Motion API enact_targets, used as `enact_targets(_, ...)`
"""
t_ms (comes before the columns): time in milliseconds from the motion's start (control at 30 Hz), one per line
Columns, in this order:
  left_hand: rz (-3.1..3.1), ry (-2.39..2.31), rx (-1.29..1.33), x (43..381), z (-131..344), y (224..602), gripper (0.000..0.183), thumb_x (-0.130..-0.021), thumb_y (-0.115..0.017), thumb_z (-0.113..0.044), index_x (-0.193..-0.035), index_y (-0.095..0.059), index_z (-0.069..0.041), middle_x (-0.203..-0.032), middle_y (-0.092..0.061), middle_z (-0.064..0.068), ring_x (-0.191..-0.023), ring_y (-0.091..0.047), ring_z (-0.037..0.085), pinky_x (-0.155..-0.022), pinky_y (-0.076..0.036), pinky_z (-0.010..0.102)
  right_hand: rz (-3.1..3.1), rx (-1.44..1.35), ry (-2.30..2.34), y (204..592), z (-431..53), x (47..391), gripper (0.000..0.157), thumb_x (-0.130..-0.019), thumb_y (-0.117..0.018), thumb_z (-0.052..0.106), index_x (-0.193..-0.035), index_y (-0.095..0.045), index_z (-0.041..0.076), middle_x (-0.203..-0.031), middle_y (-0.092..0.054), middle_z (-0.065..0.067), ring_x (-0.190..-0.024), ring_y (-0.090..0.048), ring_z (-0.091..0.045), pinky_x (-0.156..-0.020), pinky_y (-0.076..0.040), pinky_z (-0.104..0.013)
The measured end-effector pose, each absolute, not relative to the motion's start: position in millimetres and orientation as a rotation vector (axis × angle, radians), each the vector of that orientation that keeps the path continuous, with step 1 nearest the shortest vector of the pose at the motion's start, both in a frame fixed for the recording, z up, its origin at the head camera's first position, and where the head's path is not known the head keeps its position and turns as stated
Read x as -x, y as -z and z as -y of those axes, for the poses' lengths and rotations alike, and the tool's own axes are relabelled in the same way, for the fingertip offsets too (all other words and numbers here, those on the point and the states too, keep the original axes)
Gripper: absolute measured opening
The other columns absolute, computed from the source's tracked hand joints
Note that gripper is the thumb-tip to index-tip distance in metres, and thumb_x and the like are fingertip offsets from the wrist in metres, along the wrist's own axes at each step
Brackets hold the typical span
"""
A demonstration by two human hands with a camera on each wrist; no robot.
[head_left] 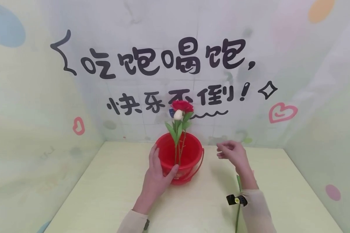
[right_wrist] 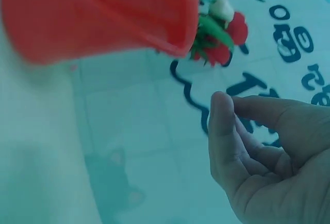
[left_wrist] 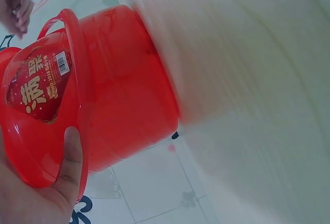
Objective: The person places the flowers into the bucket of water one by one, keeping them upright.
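Note:
A red plastic bucket (head_left: 179,173) stands upright on the table, its handle hanging down on the right side. My left hand (head_left: 156,179) grips the bucket's left side, with the thumb at the front by the rim. Inside stand a red rose (head_left: 183,105) and a white tulip bud (head_left: 178,115), stems down and heads above the rim. To the right of the bucket, my right hand (head_left: 233,154) is raised with fingers loosely curled; thumb and index tips meet with nothing between them in the right wrist view. A green stem (head_left: 238,215) lies below it, partly hidden by the forearm.
The pale table (head_left: 105,194) is enclosed by printed walls, with large black characters (head_left: 189,56) on the back one. A gold-lettered label (left_wrist: 41,85) shows on the bucket in the left wrist view. A black strap (head_left: 236,200) is on the right wrist.

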State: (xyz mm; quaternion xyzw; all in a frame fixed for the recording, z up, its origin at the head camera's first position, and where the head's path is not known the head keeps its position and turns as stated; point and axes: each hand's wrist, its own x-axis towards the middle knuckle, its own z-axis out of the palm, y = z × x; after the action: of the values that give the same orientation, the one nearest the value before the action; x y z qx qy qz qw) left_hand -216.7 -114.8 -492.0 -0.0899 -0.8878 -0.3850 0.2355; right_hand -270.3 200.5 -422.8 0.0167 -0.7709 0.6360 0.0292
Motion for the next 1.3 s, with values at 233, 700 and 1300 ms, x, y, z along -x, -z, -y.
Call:
enact_targets(233,2.420,1.044,0.255,217.9,117.0,488.4,0.109,-0.089,-0.073,-0.066,-0.169,-0.015,-0.019,-0.172,-0.021,-0.003,-0.136,-0.055,0.027,-0.085,-0.064,0.045,2.553,0.106,-1.864,443.5,-237.6,258.9,0.041,-0.103,-0.072,0.025,-0.117,-0.067,-0.013,-0.089,-0.077,-0.010,-0.072,-0.077,-0.016,-0.075,-0.065,-0.033)
enact_targets(700,2.409,1.056,0.230,219.4,116.7,493.0,0.110,-0.089,-0.075,-0.065,-0.169,-0.016,-0.018,-0.171,-0.022,-0.004,-0.132,-0.058,0.027,-0.085,-0.064,0.046,2.758,0.398,-1.777,483.0,-290.8,233.2,0.037,-0.104,-0.066,0.013,-0.115,-0.057,-0.021,-0.078,-0.072,-0.010,-0.065,-0.072,-0.012,-0.064,-0.062,-0.025)
enact_targets(1300,2.443,1.061,0.255,217.1,114.9,491.6,0.111,-0.089,-0.076,-0.063,-0.169,-0.015,-0.018,-0.171,-0.022,-0.003,-0.132,-0.058,0.027,-0.085,-0.064,0.045,2.842,0.516,-1.522,513.1,-300.4,227.2,0.032,-0.098,-0.073,0.018,-0.096,-0.063,-0.013,-0.067,-0.069,-0.004,-0.058,-0.065,-0.010,-0.061,-0.050,-0.024)
